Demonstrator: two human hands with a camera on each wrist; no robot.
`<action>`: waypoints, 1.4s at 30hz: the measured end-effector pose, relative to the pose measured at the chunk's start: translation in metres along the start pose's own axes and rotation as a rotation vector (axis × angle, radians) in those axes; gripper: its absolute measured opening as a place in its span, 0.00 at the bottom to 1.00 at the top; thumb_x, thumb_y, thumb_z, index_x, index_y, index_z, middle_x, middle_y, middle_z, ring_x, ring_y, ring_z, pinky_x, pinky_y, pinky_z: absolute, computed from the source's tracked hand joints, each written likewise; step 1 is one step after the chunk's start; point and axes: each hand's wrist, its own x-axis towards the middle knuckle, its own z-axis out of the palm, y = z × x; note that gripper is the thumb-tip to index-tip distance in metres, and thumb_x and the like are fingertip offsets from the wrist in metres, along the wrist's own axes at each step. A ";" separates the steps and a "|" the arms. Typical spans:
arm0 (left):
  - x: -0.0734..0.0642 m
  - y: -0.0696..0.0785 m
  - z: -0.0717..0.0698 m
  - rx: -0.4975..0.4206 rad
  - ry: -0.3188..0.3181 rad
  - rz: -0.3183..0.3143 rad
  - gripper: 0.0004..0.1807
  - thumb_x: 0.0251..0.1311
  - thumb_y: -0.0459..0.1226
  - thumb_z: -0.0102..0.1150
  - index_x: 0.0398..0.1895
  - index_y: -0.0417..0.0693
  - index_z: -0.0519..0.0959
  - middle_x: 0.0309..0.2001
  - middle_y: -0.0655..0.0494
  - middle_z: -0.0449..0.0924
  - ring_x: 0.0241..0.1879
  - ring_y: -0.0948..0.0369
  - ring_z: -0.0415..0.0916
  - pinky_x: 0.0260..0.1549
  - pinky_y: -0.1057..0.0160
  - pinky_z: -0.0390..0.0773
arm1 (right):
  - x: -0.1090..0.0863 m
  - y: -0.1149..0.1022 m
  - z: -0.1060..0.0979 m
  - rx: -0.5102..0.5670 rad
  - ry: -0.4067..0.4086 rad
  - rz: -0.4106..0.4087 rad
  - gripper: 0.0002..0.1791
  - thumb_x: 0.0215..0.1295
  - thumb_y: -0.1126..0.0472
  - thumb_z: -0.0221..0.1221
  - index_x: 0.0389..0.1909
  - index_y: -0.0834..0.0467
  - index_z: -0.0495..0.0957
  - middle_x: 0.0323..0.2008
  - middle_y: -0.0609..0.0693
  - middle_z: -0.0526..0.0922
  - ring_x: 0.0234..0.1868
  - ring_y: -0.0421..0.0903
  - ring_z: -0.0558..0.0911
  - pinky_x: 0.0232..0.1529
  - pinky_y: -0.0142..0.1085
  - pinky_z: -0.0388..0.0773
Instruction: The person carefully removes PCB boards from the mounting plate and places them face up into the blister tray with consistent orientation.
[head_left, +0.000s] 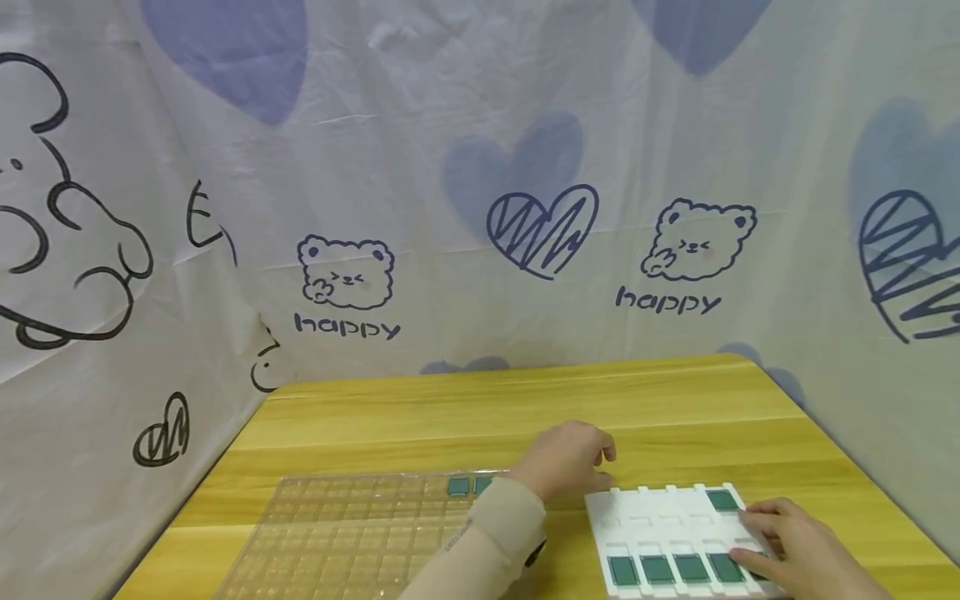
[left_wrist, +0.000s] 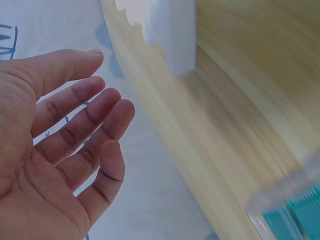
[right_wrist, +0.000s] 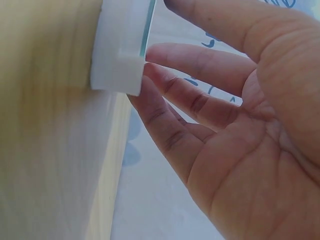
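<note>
My left hand (head_left: 566,458) hovers between two trays, its fingers loosely bent and apart, holding nothing in the left wrist view. To its right lies a white tray (head_left: 652,521) with a row of dark green square tiles (head_left: 690,568) along the near side and a single green tile (head_left: 722,500) at the far right corner. My right hand (head_left: 806,546) touches this tray's right edge with extended fingertips, its thumb over the near row, partly hiding a tile. Under the left forearm is a clear compartment tray (head_left: 360,477), with green tiles (head_left: 458,486) in its far right corner.
Both trays rest on a yellow wood-grain table (head_left: 450,425). A white printed cloth (head_left: 450,100) hangs behind and beside it. The left sleeve (head_left: 487,533) covers part of the clear tray's right side.
</note>
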 end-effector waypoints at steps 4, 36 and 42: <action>0.010 0.014 0.001 0.008 -0.026 -0.006 0.13 0.66 0.47 0.75 0.52 0.61 0.88 0.43 0.68 0.88 0.38 0.73 0.78 0.37 0.73 0.79 | -0.001 0.000 -0.002 0.008 -0.013 0.032 0.38 0.65 0.46 0.74 0.61 0.75 0.80 0.53 0.65 0.81 0.45 0.50 0.80 0.49 0.50 0.86; 0.054 0.087 0.034 0.131 0.015 -0.005 0.11 0.65 0.58 0.73 0.45 0.70 0.89 0.41 0.78 0.87 0.35 0.77 0.79 0.30 0.72 0.79 | 0.003 -0.004 -0.002 0.143 -0.065 0.075 0.33 0.69 0.52 0.71 0.65 0.71 0.79 0.55 0.57 0.83 0.51 0.50 0.82 0.56 0.56 0.83; 0.058 0.097 0.041 0.177 0.012 -0.024 0.11 0.62 0.59 0.75 0.36 0.67 0.87 0.35 0.74 0.83 0.28 0.74 0.72 0.26 0.72 0.76 | 0.004 -0.004 -0.002 0.134 -0.057 0.064 0.31 0.70 0.54 0.71 0.65 0.71 0.80 0.53 0.56 0.84 0.50 0.49 0.82 0.54 0.55 0.83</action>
